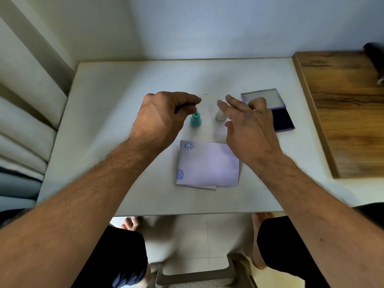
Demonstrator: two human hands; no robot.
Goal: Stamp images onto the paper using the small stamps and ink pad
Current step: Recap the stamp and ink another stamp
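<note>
1. Left hand (166, 115): fingers curled, tips bunched over the top of the teal stamp (195, 119). Whether they pinch the knob or sit just above it cannot be told; the fingertips hide the contact. The stamp stands upright on its base on the white table (108, 121), so the hand looks to be either setting it down or about to lift it.

2. Right hand (247, 125): fingers spread and relaxed, grasping nothing. It hovers just beside the white stamp (220, 115), which stands upright at its 10 o'clock. Motion blur on the fingers; contact unclear. Judgement: reaching for this stamp as the next one to use.

3. Paper (207, 165): folded lilac sheet at 6 o'clock from both stamps, near the table's front edge. Two blue round prints already on it, one at the top-left corner, one at the lower-left. The right half is unprinted, so the task is partly done with room left.

4. Ink pad (283, 119): open, at 3 o'clock from the white stamp, clear lid (262, 97) hinged back toward 12 o'clock. Dark pad exposed, partly behind the right hand.

5. Surroundings: wooden board (342, 113) at the table's 3 o'clock edge; dark object (374, 57) at its far corner, not identifiable.

6. Obstructions: none between stamps, pad and paper; the two stamps stand close together, so a careless reach might tip one over.
</note>
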